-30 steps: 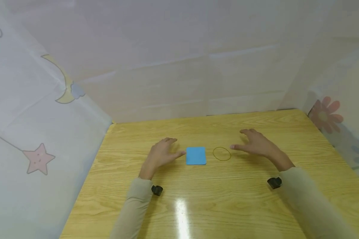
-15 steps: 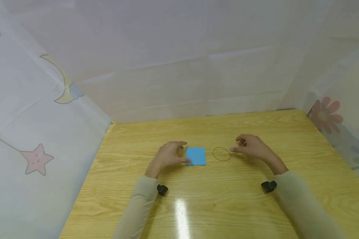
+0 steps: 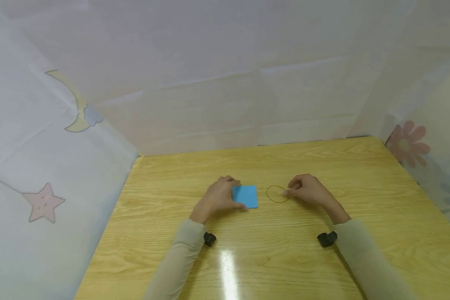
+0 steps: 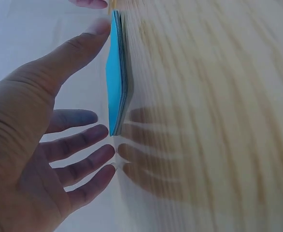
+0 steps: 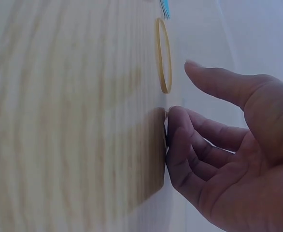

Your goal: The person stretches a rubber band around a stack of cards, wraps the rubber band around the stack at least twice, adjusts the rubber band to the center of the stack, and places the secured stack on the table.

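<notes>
A stack of square cards [image 3: 245,196] with a blue top lies flat on the table. In the left wrist view, thin layers show along the side of the card stack [image 4: 116,72]. My left hand [image 3: 219,196] spans its left side, thumb by the near edge and fingers by the far edge, without a clear grip. To the right lies a thin yellow rubber band [image 3: 268,198], looped on the wood. Beside it is my right hand [image 3: 309,191]. In the right wrist view, that hand's bent fingers [image 5: 179,145] meet the table, while the thumb stays apart, just off the rubber band [image 5: 158,53].
The wooden table [image 3: 285,258] reaches back to a pale cloth wall [image 3: 210,83]. Side walls with printed shapes flank it. A small black camera sits at each wrist, the left camera [image 3: 209,239] and the right camera [image 3: 327,239].
My left hand has moved right, its thumb and fingers coming around the card stack. My right hand has moved left and down to the rubber band, its fingers bending more. Both objects stay put.
</notes>
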{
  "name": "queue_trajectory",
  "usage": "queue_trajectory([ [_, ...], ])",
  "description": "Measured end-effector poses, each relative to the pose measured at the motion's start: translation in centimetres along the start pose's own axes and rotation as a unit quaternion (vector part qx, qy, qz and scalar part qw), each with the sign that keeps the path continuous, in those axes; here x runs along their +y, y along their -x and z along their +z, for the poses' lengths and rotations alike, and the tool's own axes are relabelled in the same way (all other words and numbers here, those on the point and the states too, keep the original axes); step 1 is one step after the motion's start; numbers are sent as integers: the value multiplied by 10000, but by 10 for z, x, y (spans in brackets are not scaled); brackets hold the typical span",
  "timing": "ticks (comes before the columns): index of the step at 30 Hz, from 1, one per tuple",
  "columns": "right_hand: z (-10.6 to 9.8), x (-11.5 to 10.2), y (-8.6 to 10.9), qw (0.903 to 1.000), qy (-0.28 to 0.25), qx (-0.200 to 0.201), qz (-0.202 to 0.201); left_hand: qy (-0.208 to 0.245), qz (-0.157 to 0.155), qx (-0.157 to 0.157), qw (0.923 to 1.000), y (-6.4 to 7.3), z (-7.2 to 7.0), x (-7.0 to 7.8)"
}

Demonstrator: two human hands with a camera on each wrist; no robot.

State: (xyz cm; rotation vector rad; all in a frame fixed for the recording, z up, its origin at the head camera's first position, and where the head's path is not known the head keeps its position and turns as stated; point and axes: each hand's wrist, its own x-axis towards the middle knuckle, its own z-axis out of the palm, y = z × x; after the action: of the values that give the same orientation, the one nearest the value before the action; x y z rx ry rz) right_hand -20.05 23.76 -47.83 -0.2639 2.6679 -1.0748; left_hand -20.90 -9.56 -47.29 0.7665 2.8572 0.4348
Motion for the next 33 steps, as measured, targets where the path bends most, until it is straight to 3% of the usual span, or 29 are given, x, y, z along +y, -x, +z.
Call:
queue_trajectory([
  [19,10,-3,-4,9997,-117,197,73,-396,38,-17,9992,-7,2,4],
  [33,14,-7,-5,9993,-34,305,191,-257,-306,-450,9982,-19,-3,9],
])
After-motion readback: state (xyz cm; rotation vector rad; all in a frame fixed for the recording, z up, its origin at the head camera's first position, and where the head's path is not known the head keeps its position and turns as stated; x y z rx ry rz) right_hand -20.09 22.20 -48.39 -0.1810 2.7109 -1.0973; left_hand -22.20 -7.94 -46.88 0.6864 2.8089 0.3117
